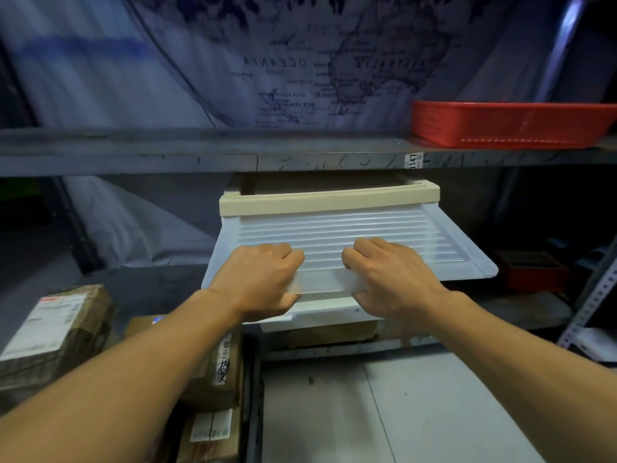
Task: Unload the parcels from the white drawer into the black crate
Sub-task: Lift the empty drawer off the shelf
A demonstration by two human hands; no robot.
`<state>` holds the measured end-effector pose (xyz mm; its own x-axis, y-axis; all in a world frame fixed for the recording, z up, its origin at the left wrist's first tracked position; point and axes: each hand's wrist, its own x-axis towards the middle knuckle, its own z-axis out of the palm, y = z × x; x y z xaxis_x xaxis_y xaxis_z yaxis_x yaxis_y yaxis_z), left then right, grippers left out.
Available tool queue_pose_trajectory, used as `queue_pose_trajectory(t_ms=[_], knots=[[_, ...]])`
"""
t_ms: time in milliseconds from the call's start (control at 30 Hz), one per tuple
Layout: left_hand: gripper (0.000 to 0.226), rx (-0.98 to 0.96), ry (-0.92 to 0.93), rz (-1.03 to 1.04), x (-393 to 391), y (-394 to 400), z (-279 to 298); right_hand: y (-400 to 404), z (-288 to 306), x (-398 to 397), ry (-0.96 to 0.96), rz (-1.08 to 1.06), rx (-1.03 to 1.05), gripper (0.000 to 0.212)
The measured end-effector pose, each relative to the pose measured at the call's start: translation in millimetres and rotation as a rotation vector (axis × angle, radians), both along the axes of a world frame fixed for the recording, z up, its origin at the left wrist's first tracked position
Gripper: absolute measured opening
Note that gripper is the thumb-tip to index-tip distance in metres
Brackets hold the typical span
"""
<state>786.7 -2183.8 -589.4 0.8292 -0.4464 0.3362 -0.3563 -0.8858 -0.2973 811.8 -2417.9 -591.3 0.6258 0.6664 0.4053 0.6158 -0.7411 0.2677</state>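
Two labels — "147" shelf tag point(413, 160), "OCEANIA" map point(275, 62).

Both hands grip the front handle of the white ribbed plastic drawer point(347, 235): left hand point(258, 279) left, right hand point(390, 279) right. Brown cardboard parcels point(213, 365) lie below-left; red plastic basket point(507, 123) sits on the grey shelf board point(200, 152) above-right.

Both forearms extended forward, converging. Left hand point(258, 279) and right hand point(389, 279) knuckles up, fingers curled over front lip of white drawer point(350, 235), thumbs beneath.

The drawer point(350, 238) is white with ridged stripes (its top rail cream). The basket point(510, 123) is red. The parcels point(56, 332) are brown with white labels.
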Motion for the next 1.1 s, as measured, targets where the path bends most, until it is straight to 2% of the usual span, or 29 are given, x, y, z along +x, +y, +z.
queue_pose_trajectory(t_ms=[167,333,600,700,767,867,1100], knots=[[0.041,-0.003,0.062,-0.009,-12,-10,-15,-9,-9,-13,0.081,-0.027,-0.027,0.026],[0.039,0.0,0.131,0.082,-9,-18,-42,-5,-29,-11,0.171,-0.089,-0.099,0.037],[0.037,0.045,0.216,0.126,25,-17,-93,6,-93,24,0.199,-0.145,-0.125,0.055],[0.053,0.07,0.191,0.093,44,-15,-110,8,-117,43,0.184,-0.17,-0.051,0.062],[0.062,0.039,0.18,0.113,58,-14,-122,11,-128,52,0.234,-0.188,-0.012,0.058],[0.061,0.001,0.197,0.153,71,-11,-144,13,-144,64,0.328,-0.209,-0.028,0.041],[0.048,-0.086,0.163,0.102,83,-3,-153,11,-165,71,0.379,-0.277,0.015,0.04]])
